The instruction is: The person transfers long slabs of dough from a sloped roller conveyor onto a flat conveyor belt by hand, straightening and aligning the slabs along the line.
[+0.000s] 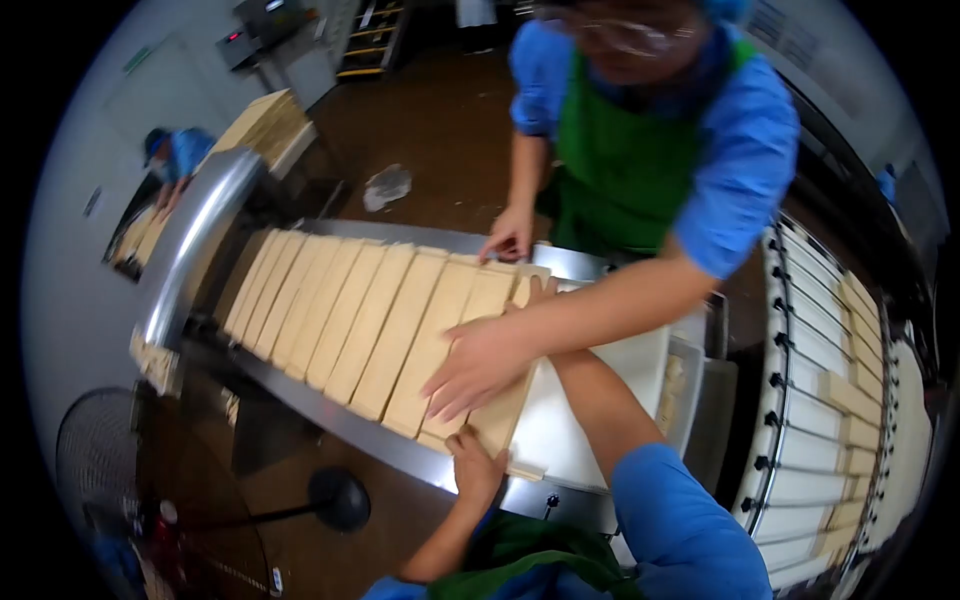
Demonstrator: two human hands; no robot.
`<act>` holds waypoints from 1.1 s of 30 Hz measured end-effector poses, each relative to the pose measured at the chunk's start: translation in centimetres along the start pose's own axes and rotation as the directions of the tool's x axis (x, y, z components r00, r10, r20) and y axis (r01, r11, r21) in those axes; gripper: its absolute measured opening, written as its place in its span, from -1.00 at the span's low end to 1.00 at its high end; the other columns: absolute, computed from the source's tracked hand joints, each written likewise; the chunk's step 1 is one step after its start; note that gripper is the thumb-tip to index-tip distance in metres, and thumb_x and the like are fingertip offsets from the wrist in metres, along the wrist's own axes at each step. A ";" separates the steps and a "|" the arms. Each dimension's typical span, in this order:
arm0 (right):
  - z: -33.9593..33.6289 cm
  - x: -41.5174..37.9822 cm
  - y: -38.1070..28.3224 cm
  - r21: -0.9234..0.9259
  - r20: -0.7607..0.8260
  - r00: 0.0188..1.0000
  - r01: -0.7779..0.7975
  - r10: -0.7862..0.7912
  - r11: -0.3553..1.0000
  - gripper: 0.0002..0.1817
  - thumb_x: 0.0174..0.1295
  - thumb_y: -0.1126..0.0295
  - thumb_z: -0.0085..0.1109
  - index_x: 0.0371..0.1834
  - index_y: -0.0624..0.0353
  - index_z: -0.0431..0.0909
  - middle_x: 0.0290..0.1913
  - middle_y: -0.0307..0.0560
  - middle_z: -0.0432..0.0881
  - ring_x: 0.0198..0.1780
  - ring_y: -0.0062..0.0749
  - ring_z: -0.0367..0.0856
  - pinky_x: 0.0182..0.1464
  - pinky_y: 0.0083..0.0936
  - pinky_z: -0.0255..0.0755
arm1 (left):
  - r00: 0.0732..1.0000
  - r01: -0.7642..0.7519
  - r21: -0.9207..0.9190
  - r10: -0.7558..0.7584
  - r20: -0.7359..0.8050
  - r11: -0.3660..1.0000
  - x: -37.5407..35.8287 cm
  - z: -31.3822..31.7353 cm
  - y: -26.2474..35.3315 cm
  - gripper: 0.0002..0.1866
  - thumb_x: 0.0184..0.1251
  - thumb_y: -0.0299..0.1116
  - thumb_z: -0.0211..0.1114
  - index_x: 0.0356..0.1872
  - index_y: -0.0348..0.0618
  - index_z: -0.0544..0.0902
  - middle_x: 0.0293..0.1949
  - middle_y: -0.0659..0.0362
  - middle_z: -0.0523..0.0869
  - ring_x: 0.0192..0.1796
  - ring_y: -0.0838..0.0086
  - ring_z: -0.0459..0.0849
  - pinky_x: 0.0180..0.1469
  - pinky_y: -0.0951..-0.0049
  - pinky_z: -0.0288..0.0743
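Observation:
Long pale-yellow slabs [375,330] lie side by side across a metal conveyor table. My left hand [478,468] is at the near end of the rightmost pale slab [505,415], its fingers curled against that end. My right hand [538,290] reaches to the far end of the same slab, fingers around its edge; a co-worker's forearm hides part of it. The co-worker's blurred hand [475,365] passes over the slabs between my hands. Their other hand [510,235] touches the far ends of the slabs.
A white board [575,410] adjoins the slabs on the right, beside a bin [680,390] holding pale pieces. A curved metal housing [195,250] spans the table's left end. A second conveyor [810,400] carries pale slabs at right. A fan [105,450] stands lower left.

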State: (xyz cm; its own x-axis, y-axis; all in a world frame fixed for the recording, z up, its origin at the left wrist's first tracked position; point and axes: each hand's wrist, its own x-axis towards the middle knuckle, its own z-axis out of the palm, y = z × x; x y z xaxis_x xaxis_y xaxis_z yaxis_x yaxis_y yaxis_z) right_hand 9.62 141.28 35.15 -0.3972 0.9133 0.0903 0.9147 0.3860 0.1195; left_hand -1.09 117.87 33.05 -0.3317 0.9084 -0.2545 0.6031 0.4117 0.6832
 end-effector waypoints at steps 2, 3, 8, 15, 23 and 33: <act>1.4 -0.1 1.5 0.156 0.208 0.944 -0.289 0.254 0.945 -0.18 0.13 -0.17 0.09 0.42 -0.07 0.11 0.42 0.09 0.09 0.34 0.05 0.23 0.12 0.01 0.36 | 0.999 0.019 0.039 -0.020 0.027 0.999 0.7 1.7 -1.7 -0.18 -0.12 -0.35 0.49 0.16 -0.38 0.21 0.09 -0.33 0.29 0.09 -0.22 0.41 0.12 0.08 0.40; 1.8 -0.3 2.7 0.235 0.344 0.845 -0.499 0.408 0.834 -0.12 0.10 -0.20 0.11 0.44 -0.09 0.07 0.43 0.05 0.08 0.35 0.04 0.21 0.11 0.03 0.36 | 0.999 -0.041 0.011 0.041 0.008 0.999 0.7 1.8 -1.7 -0.17 -0.15 -0.36 0.51 0.15 -0.39 0.21 0.06 -0.31 0.30 0.07 -0.23 0.41 0.12 0.06 0.38; -3.5 -6.3 10.8 0.197 0.584 0.394 -0.917 0.710 0.347 -0.03 -0.03 -0.15 0.28 0.42 -0.03 0.05 0.45 0.00 -0.04 0.32 0.17 0.22 0.10 0.08 0.37 | 0.893 -0.396 -0.007 0.387 0.228 0.918 1.0 2.3 0.2 -0.12 -0.22 -0.30 0.55 0.14 -0.38 0.21 0.09 -0.28 0.21 0.15 -0.19 0.34 0.14 0.10 0.37; -1.5 -18.4 17.1 0.543 0.319 0.336 -0.831 0.886 0.120 -0.03 -0.06 0.00 0.32 0.35 0.23 0.03 0.40 0.32 -0.05 0.24 0.26 0.35 0.21 -0.16 0.35 | 0.832 -0.483 0.112 0.414 0.369 0.869 -0.6 7.2 7.5 -0.26 -0.09 -0.29 0.44 0.07 -0.34 0.19 0.04 -0.25 0.24 0.17 -0.18 0.28 0.07 0.02 0.38; -8.1 -50.1 27.2 0.809 -0.033 -0.251 -0.575 0.967 -0.121 -0.22 0.05 0.15 0.26 0.25 0.32 0.11 0.21 0.34 0.13 0.22 0.13 0.26 0.24 -0.14 0.29 | 0.337 -0.818 -0.303 0.835 0.436 0.488 -13.6 14.4 21.3 -0.15 -0.19 -0.54 0.43 0.28 -0.12 0.28 0.19 -0.16 0.18 0.15 -0.11 0.35 0.21 0.15 0.31; -10.4 -84.3 38.8 0.553 0.222 -0.434 -0.682 0.873 -0.479 -0.14 -0.01 0.01 0.20 0.23 0.46 0.19 0.17 0.46 0.29 0.15 0.26 0.41 0.21 -0.12 0.35 | -0.410 -0.695 -0.709 0.745 0.527 0.119 -37.8 28.7 27.0 -0.23 0.03 -0.44 0.42 0.31 -0.14 0.25 0.23 -0.29 0.13 0.11 -0.13 0.40 0.08 0.08 0.45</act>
State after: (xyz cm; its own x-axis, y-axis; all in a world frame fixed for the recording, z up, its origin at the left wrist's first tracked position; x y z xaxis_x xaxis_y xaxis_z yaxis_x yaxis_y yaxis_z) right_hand 77.84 77.94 42.43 0.9875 -0.0301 -0.1546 -0.1266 -0.7355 -0.6656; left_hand 48.51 96.71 41.47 0.9672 -0.0271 0.2527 -0.2120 -0.6342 0.7436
